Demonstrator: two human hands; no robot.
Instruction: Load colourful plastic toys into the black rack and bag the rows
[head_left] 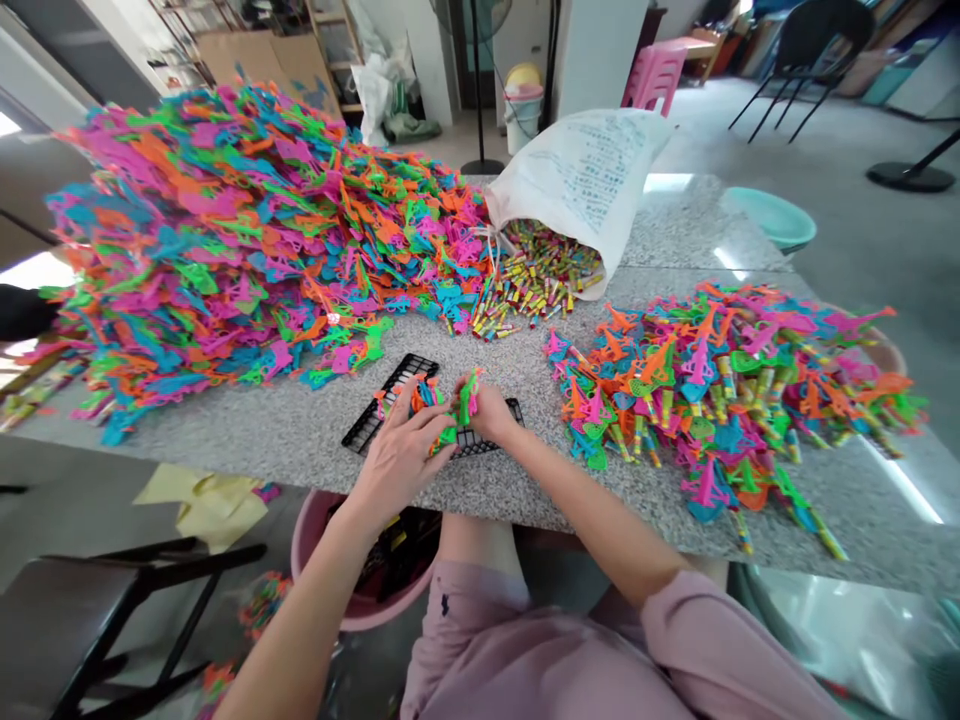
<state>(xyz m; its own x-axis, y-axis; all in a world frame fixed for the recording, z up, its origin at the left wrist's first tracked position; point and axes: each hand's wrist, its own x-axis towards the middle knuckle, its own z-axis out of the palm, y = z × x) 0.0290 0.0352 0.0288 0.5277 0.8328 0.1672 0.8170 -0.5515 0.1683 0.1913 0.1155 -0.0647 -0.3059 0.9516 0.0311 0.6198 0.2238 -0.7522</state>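
Observation:
My left hand [409, 440] is closed over a small bunch of colourful plastic toy pieces [426, 397] in orange, blue and green. Close beside it, my right hand [489, 412] pinches a green plastic toy piece [468, 396]; its fingertips are partly hidden. Both hands are above a black plastic grid rack [409, 368], whose middle they cover. Behind the rack rises a large heap of loose plastic pieces [225, 230]. To the right lies a pile of similar pieces joined to patterned tubes [697, 370].
A white sack [592, 175] lies on its side, spilling small patterned tubes [536, 275] onto the speckled stone table [480, 500]. Below the front edge stands a pink tub [307, 540]. A dark stool [67, 620] is at lower left. A turquoise basin [772, 215] is at far right.

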